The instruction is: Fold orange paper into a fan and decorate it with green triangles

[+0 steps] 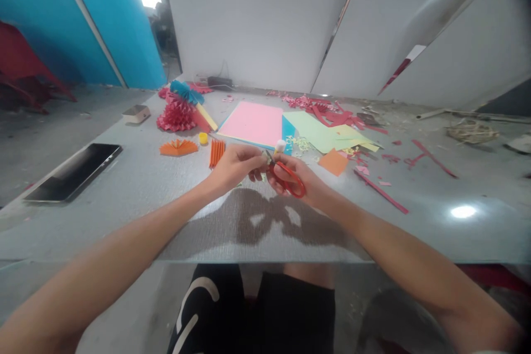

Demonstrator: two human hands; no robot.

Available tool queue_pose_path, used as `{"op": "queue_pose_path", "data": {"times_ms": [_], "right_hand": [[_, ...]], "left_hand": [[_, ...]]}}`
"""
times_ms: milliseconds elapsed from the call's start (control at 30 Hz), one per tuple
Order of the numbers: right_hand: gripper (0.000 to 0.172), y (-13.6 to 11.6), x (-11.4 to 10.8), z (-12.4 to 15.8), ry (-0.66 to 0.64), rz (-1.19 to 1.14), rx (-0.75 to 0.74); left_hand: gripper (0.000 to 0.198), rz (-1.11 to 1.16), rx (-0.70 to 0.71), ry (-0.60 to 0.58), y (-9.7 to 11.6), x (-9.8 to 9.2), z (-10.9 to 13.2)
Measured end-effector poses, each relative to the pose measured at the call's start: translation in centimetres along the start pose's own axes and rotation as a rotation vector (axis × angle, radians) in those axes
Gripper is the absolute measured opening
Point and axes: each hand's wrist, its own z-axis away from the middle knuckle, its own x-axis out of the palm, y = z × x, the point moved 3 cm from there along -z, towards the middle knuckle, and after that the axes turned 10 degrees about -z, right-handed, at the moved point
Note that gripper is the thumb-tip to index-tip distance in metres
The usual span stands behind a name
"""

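My right hand (pixel 296 177) is closed around red-handled scissors (pixel 289 177), fingers through the loops, blades pointing left toward my other hand. My left hand (pixel 236 165) is pinched shut just left of the blades, on something too small to make out. Both hands hover over the grey table (pixel 124 199) near its middle. Just beyond them lie a pink paper sheet (pixel 253 123), a folded orange strip (pixel 216 152) and a white-capped glue stick (pixel 280 145).
A black phone (pixel 74 171) lies at the left. An orange paper fan (pixel 178 147), a yellow cap (pixel 203 138), red pleated paper flowers (pixel 177 113), green sheets (pixel 319 131), an orange square (pixel 333 162) and red scraps (pixel 381 192) are scattered across the far side.
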Motion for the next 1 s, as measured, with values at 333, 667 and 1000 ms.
{"op": "queue_pose_path", "data": {"times_ms": [333, 667, 1000], "right_hand": [[0.041, -0.01, 0.03, 0.22, 0.034, 0.006, 0.019], [0.045, -0.1, 0.07, 0.17, 0.024, 0.041, -0.012], [0.043, 0.03, 0.18, 0.34, 0.021, 0.051, -0.019]], "left_hand": [[0.024, 0.002, -0.002, -0.003, 0.04, 0.0, 0.01], [0.023, 0.016, -0.007, -0.013, 0.08, -0.07, 0.03], [0.023, 0.037, -0.019, -0.054, 0.33, -0.02, 0.05]]}}
